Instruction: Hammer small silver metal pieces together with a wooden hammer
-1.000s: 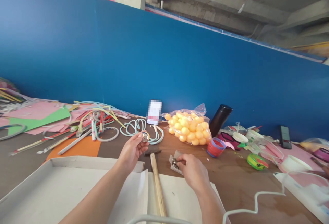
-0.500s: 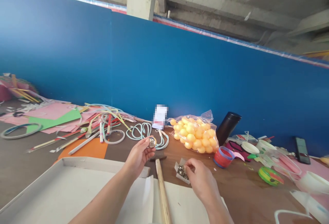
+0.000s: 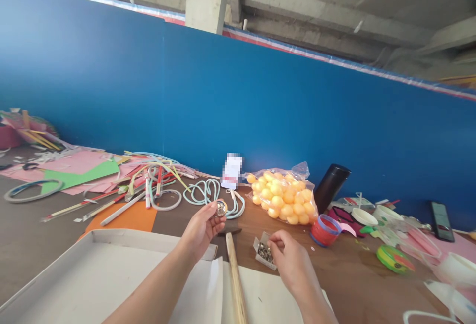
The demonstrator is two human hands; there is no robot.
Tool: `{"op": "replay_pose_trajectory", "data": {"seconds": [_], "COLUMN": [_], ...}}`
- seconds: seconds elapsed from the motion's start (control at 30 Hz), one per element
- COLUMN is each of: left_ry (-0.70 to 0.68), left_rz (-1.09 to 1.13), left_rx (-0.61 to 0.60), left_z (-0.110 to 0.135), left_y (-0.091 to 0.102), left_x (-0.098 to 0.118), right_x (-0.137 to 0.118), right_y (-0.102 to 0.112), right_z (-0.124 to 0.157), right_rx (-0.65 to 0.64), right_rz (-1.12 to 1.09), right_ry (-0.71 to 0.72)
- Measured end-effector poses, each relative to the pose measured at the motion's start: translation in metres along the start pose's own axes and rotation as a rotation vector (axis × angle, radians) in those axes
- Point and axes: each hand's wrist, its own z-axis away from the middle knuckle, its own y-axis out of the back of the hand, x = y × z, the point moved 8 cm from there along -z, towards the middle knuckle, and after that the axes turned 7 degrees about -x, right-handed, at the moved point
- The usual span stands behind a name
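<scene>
Between the thumb and fingers of my left hand (image 3: 203, 227) is a small round object (image 3: 220, 208), orange at its edge and covered with shiny metal on the side facing me. My right hand (image 3: 292, 257) is pinched at the right side of a small open cardboard box (image 3: 270, 264). Shiny metal pieces that look like thumbtacks (image 3: 265, 252) fill this box. Whether a piece is between the right fingertips is hidden. A hammer with a wooden handle (image 3: 235, 279) lies between my forearms, its dark head just beyond.
A white shallow tray (image 3: 92, 274) lies at front left. Beyond the hands are a coiled pale-blue cord (image 3: 203, 192), a bag of orange balls (image 3: 284, 197), a black bottle (image 3: 330, 188) and a red tape roll (image 3: 325, 231). Coloured paper (image 3: 85, 173) and tubes clutter the left; a phone (image 3: 442, 221) leans at right.
The view has shifted slightly. My left hand has turned the round object a little, so more of its shiny metal faces me. My right hand stays pinched at the box.
</scene>
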Motion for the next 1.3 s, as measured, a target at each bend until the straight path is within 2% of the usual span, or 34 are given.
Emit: {"op": "replay_pose_trajectory", "data": {"seconds": [0.2,0.33,0.47,0.57,0.8,1.0,1.3], "left_ry": [0.015,0.047,0.086,0.113,0.151,0.155,0.158], "left_rz": [0.036,0.089,0.137,0.169,0.211,0.251,0.199], "left_rx": [0.002,-0.011,-0.012,-0.023,-0.061,-0.090,-0.103], "left_z": [-0.002,0.000,0.003,0.003,0.000,0.000,-0.001], "left_y": [0.001,-0.003,-0.006,-0.008,-0.008,-0.008,-0.011], "left_x": [-0.003,-0.006,-0.009,-0.011,-0.015,-0.013,-0.017], "right_x": [-0.007,-0.020,-0.024,-0.028,-0.059,-0.091,-0.073], "right_y": [-0.007,-0.018,-0.034,-0.039,-0.046,-0.051,-0.072], "right_z": [0.001,0.002,0.002,0.002,-0.012,-0.029,-0.022], "right_rx": [-0.037,-0.103,-0.186,-0.197,-0.170,-0.227,-0.285], "right_rz": [-0.340,-0.649,-0.930,-1.076,-1.184,-1.218,-1.404], "right_ry": [-0.012,0.051,0.000,-0.005,0.071,0.090,0.018]}}
